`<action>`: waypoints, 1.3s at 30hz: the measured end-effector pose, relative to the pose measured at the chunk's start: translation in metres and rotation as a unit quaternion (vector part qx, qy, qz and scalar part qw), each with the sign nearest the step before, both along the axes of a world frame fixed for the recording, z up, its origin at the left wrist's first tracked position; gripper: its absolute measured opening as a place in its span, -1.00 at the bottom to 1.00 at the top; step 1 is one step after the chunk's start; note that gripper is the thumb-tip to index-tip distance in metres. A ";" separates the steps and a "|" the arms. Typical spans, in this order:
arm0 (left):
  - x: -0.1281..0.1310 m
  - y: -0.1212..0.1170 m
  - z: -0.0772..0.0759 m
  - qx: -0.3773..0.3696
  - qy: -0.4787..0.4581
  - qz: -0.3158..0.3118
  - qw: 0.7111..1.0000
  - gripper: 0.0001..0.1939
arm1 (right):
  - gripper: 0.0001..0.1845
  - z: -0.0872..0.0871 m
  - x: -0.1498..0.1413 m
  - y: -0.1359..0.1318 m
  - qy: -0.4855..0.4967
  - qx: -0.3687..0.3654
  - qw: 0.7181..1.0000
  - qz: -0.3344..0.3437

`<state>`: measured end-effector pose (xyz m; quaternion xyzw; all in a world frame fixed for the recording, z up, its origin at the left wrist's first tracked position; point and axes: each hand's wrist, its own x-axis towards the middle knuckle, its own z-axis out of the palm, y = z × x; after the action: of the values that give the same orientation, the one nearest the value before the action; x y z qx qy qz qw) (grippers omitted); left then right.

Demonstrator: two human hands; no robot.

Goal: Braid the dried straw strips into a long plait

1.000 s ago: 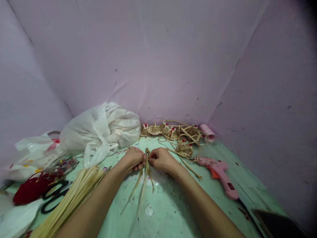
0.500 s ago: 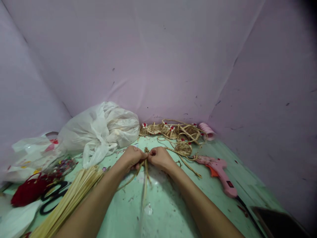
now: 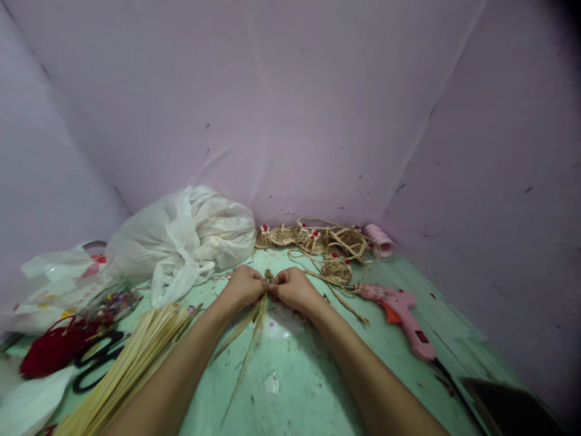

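My left hand (image 3: 246,284) and my right hand (image 3: 294,287) meet at the middle of the green table, fingertips almost touching. Both are closed in a pinch on straw-coloured fibre strips (image 3: 249,352), whose loose ends hang toward me under and beside the left hand. A small knotted tuft (image 3: 269,275) of the same fibre sticks up between the fingertips. The exact grip of each hand is partly hidden by its own fingers. Just beyond my right hand lie coiled woven fibre pieces (image 3: 336,270) with red and white beads.
A pink glue gun (image 3: 402,303) with its black cord lies to the right. On the left are a bundle of pale strips (image 3: 131,363), black-handled scissors (image 3: 93,366), red yarn (image 3: 54,354) and white plastic bags (image 3: 195,236). A pink thread spool (image 3: 379,240) rests against the wall.
The hanging strip ends have swung leftward, and one now slants down to the left. My left hand's fingers have curled in closer to the right hand's fingertips.
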<state>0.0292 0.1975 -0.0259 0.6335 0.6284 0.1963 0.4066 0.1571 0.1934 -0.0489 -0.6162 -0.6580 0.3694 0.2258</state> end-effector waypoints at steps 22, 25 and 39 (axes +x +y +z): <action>0.003 -0.013 0.016 0.012 0.160 -0.002 0.987 -0.91 | -0.90 0.010 -0.007 -0.007 0.165 -0.101 0.980 -0.044; 0.011 -0.023 0.016 0.077 0.230 0.009 0.970 -0.93 | -0.92 0.007 -0.007 -0.007 0.172 -0.096 0.979 -0.052; 0.011 -0.037 0.028 0.177 0.291 -0.171 0.925 -0.74 | -0.93 0.000 -0.002 -0.003 0.168 -0.070 0.981 -0.066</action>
<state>0.0403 0.1607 0.0021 0.8220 0.5566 0.0387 0.1142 0.1553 0.1902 -0.0491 -0.6020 -0.5411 0.4967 0.3133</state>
